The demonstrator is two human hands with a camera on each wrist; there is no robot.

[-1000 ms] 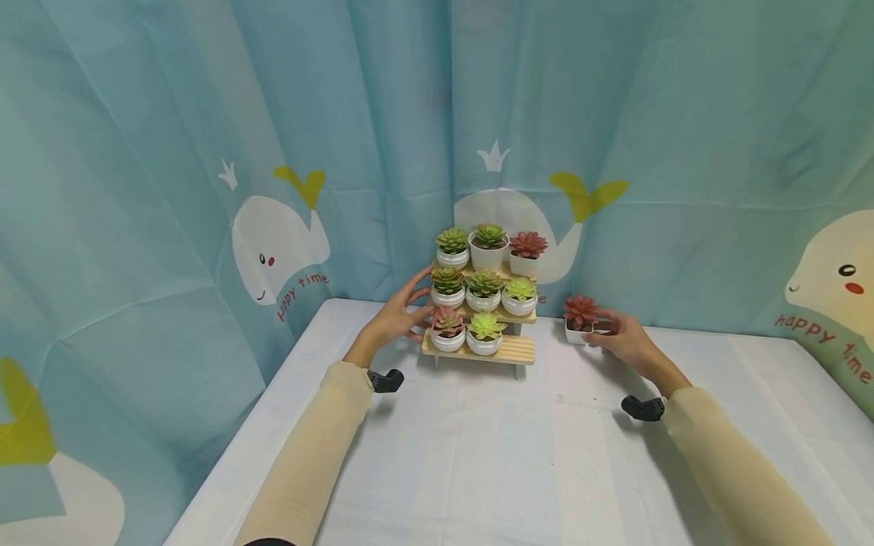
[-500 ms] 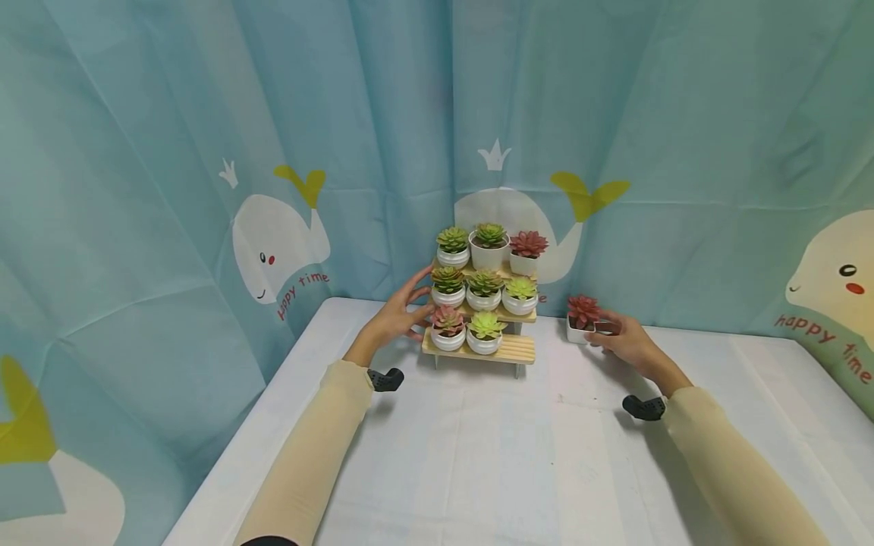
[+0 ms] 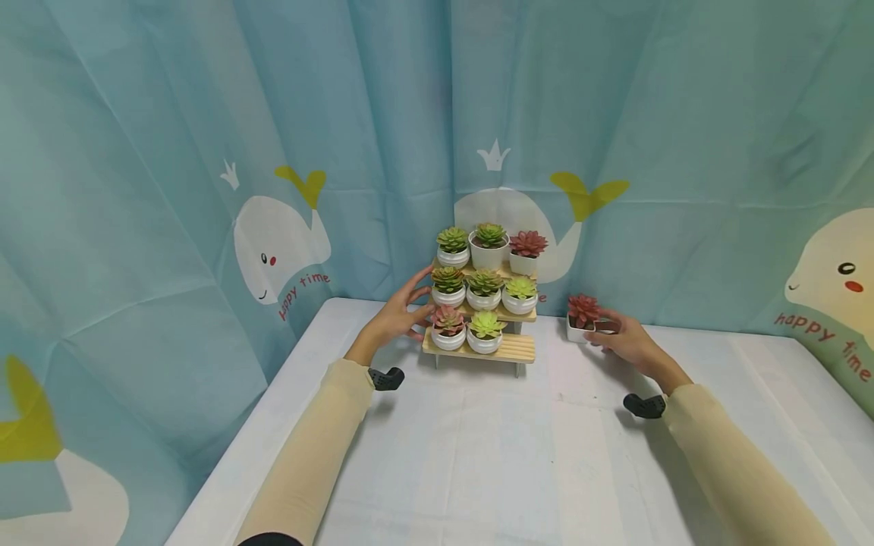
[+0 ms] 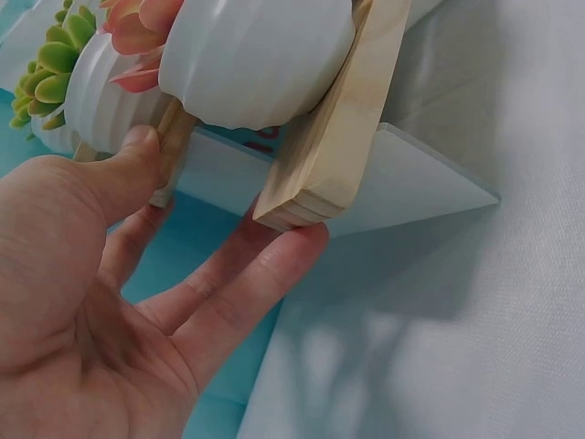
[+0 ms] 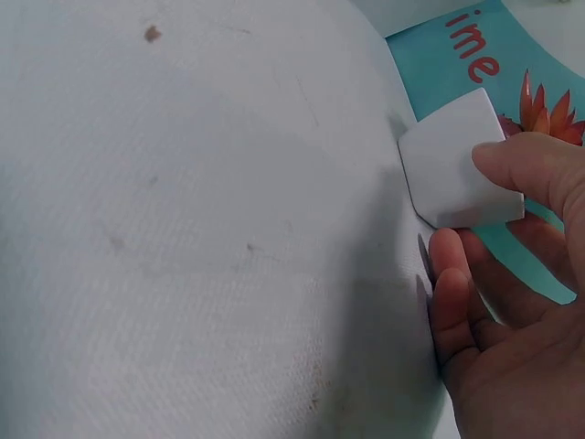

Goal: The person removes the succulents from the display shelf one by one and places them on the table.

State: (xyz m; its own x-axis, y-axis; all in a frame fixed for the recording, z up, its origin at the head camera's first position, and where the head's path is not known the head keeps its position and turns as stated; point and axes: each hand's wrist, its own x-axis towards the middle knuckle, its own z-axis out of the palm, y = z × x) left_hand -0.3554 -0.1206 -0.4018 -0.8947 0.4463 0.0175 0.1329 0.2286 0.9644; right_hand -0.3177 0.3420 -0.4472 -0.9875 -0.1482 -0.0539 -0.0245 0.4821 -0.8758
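Note:
A three-tier wooden plant stand (image 3: 519, 349) holds several small potted succulents in white pots. Along its left side my left hand (image 3: 392, 318) spreads fairly straight fingers. In the left wrist view the thumb touches the end of the middle board, and fingertips (image 4: 306, 240) meet the end of the bottom board (image 4: 320, 174). To the right of the stand, my right hand (image 3: 624, 341) pinches a red succulent in a square white pot (image 3: 580, 331). The right wrist view shows the thumb on one side of the pot (image 5: 452, 165), which stands upright at the table surface.
Top tier, left to right: a green succulent (image 3: 452, 241), a taller green one (image 3: 488, 235) and a red one (image 3: 528, 244). Below are green ones, then a pink one (image 3: 448, 321) and a bright green one (image 3: 485, 325). A blue whale-print curtain (image 3: 410, 114) hangs behind the white-covered table (image 3: 505, 455).
The right hand and the red succulent pot have shifted very slightly to the right since a second ago. The left hand and the stand stay where they were.

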